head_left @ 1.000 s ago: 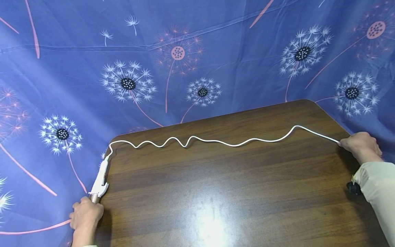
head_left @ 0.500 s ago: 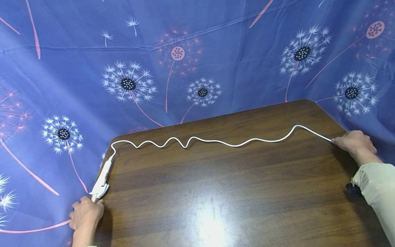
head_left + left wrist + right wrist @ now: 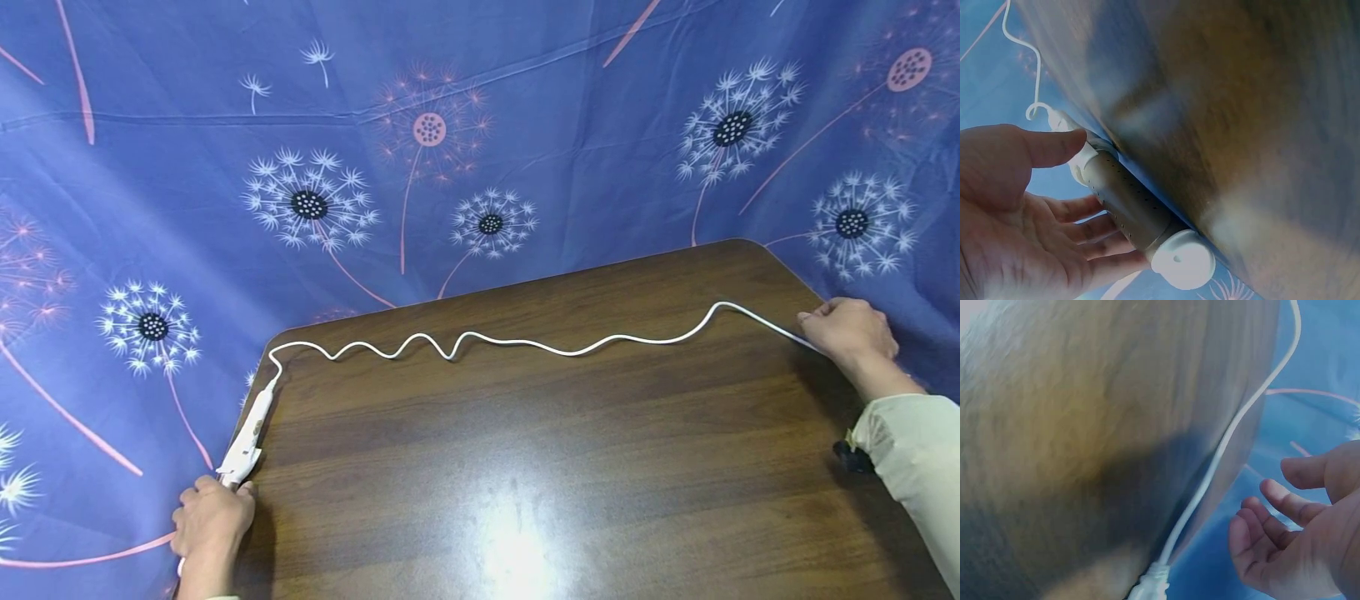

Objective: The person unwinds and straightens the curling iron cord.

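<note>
A curling iron lies along the left table edge, its white handle [image 3: 251, 427] towards the far corner. In the left wrist view its brown perforated barrel [image 3: 1127, 199] ends in a white tip [image 3: 1184, 260]. My left hand [image 3: 213, 518] holds it, with the thumb over the junction of handle and barrel and the fingers behind the barrel, their tips hidden. A white cord [image 3: 517, 342] runs in waves across the table. My right hand [image 3: 1300, 531] is beside the cord near its white plug [image 3: 1149, 586], with fingers loosely bent and nothing between them. In the head view that hand hides the plug.
The brown wooden table [image 3: 465, 450] has rounded far corners and a bright glare patch. A blue dandelion-print cloth [image 3: 390, 75] hangs behind and along both sides. A small black object [image 3: 852, 457] hangs by the right sleeve [image 3: 911, 442].
My right hand has moved left with the cord's end, then let it go and shifted slightly up and away. The curling iron has moved slightly right with my left hand on it.
</note>
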### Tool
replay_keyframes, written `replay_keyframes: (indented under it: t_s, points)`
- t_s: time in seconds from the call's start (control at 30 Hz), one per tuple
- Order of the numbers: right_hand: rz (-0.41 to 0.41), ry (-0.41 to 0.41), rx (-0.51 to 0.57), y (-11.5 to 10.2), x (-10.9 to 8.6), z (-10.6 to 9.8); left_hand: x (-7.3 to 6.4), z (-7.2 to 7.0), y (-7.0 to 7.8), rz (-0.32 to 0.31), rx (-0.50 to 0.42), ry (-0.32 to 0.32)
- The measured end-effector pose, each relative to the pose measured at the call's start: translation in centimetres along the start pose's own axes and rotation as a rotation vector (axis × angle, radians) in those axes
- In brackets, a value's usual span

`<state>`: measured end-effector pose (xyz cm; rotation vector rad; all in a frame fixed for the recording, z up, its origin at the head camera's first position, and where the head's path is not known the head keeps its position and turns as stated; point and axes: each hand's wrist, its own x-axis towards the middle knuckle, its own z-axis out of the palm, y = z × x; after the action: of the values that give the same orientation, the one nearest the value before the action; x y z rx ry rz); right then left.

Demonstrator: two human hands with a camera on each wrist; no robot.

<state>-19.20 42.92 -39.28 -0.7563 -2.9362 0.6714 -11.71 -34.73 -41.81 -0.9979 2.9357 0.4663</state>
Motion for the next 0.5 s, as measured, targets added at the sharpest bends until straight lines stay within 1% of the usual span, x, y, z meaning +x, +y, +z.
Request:
replay_keyframes:
  t_s: [0.23, 0.5]
  points:
    - [-0.038, 0.051, 0.029, -1.6, -0.2, -0.1, 0.1, 0.2, -0.1, 0.002, -0.002, 0.000]
    - [-0.084, 0.099, 0.066, -3.3, -0.8, -0.3, 0.3, 0.3, -0.2, 0.005, -0.011, 0.039]
